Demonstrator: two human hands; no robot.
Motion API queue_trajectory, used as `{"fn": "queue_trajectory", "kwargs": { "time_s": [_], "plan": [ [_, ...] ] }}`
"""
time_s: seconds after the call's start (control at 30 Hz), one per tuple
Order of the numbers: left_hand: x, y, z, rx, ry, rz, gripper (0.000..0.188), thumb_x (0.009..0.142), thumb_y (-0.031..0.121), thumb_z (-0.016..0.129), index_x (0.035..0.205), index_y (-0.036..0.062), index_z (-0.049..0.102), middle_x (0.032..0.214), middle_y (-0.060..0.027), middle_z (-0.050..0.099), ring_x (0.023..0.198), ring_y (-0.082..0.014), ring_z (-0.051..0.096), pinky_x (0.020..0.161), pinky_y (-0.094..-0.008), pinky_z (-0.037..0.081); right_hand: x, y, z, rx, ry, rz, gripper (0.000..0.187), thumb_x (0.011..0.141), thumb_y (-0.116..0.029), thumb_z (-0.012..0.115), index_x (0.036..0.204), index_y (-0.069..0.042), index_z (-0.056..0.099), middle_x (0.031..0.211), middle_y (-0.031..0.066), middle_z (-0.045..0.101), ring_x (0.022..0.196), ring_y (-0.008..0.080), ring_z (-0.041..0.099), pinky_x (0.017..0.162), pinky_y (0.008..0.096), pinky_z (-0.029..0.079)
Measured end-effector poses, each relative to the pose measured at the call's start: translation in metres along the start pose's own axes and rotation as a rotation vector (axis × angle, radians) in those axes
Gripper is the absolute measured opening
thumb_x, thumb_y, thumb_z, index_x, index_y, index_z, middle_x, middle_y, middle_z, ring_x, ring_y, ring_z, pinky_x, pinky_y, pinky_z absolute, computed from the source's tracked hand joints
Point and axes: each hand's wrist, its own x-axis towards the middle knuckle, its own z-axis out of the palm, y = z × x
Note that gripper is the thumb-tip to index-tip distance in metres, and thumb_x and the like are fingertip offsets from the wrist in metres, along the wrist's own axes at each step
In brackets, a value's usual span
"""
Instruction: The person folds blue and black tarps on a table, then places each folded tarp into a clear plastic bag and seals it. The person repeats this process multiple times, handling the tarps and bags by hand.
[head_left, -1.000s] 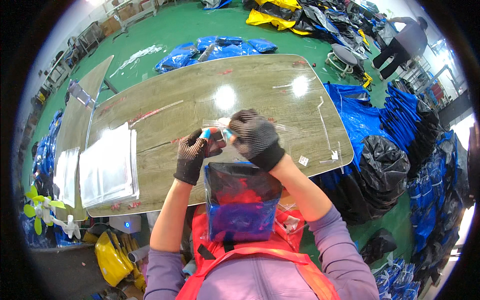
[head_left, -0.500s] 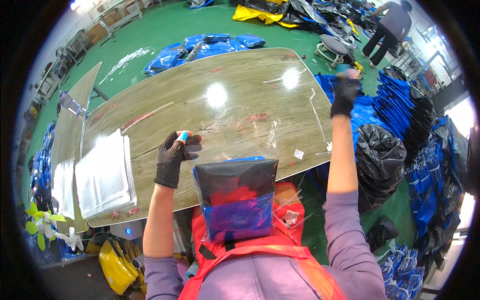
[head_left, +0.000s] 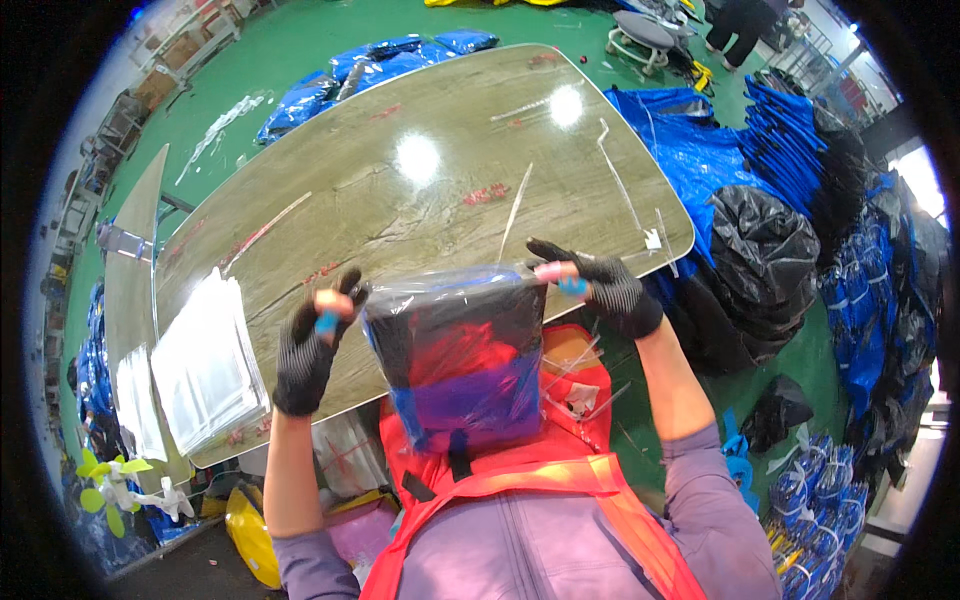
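Observation:
A clear plastic bag (head_left: 455, 345) with folded black and blue sheeting inside rests tilted against my red apron, at the table's near edge. Its contents show a reddish patch through the film. My left hand (head_left: 315, 345), in a black glove with bare fingertips and a blue wrap on one finger, pinches at the bag's upper left corner. At the upper right corner my right hand (head_left: 610, 290), gloved alike, has thumb and forefinger closed on the film. Loose film along the bag's top runs between both hands.
A stack of clear plastic bags (head_left: 210, 365) lies on the left of the wood-patterned table (head_left: 400, 215). Blue packages (head_left: 380, 65) lie on the floor beyond. Blue sheeting (head_left: 670, 140) and a black bundle (head_left: 760, 240) crowd the right. A grey stool (head_left: 643, 32) stands far off.
My right hand has swung in from the far right to the bag's upper right corner. My left hand has closed near the upper left corner. The view has shifted.

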Motion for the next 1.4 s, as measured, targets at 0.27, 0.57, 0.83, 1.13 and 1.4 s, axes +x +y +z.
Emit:
{"fn": "queue_trajectory", "kwargs": {
  "time_s": [0.27, 0.57, 0.83, 1.13, 1.4],
  "plan": [
    [-0.031, 0.032, 0.016, 1.022, 0.110, 0.433, 0.023, 0.066, -0.007, 0.048, 0.083, 0.0024, 0.062, 0.106, -0.0167, 0.068, 0.100, -0.0325, 0.063, 0.091, -0.0426, 0.046, -0.034, -0.030, 0.028, -1.066, 0.188, -0.435, 0.028, 0.073, -0.017, 0.069, 0.101, -0.022, 0.071, 0.112, 0.0101, 0.066, 0.105, 0.0331, 0.060, 0.087, 0.0434, 0.048],
    [-0.072, -0.093, 0.026, 0.051, 0.346, -0.468, 0.088, 0.083, 0.017, 0.067, 0.151, 0.0067, 0.013, 0.141, -0.0077, 0.038, 0.125, -0.0226, 0.043, 0.104, -0.0365, 0.037, 0.006, 0.056, -0.063, -1.154, 0.590, -0.391, 0.072, 0.079, -0.041, 0.063, 0.135, 0.000, 0.045, 0.129, 0.0190, 0.055, 0.116, 0.0432, 0.052, 0.104, 0.0475, 0.037],
    [0.036, -0.036, -0.119, -0.269, 0.402, -0.014, 0.059, 0.097, 0.049, 0.043, 0.135, 0.0033, 0.045, 0.125, -0.0121, 0.057, 0.110, -0.0269, 0.057, 0.095, -0.0417, 0.046, 0.051, 0.109, -0.091, -1.488, 0.045, -0.399, 0.067, 0.070, -0.053, 0.068, 0.127, -0.021, 0.054, 0.135, 0.0145, 0.050, 0.127, 0.0313, 0.044, 0.105, 0.0516, 0.031],
    [0.103, -0.169, 0.047, 1.642, -0.147, 0.365, 0.059, 0.083, 0.025, 0.061, 0.134, 0.0012, 0.044, 0.143, -0.0186, 0.041, 0.128, -0.0351, 0.043, 0.108, -0.0477, 0.030, -0.216, 0.036, -0.052, -1.204, -0.767, 1.157, 0.036, 0.080, -0.031, 0.059, 0.110, -0.012, 0.065, 0.096, 0.0199, 0.067, 0.097, 0.0361, 0.064, 0.085, 0.0432, 0.050],
    [-0.036, -0.161, 0.345, 0.521, -1.328, 0.230, 0.073, 0.089, 0.049, 0.058, 0.148, 0.0144, 0.031, 0.133, -0.0231, 0.050, 0.114, -0.0384, 0.055, 0.094, -0.0435, 0.047, -0.139, 0.061, -0.294, -1.680, 0.781, 0.796, 0.056, 0.083, -0.026, 0.056, 0.136, -0.010, 0.047, 0.131, 0.0222, 0.052, 0.121, 0.0386, 0.050, 0.103, 0.0447, 0.038]
  ]
}}
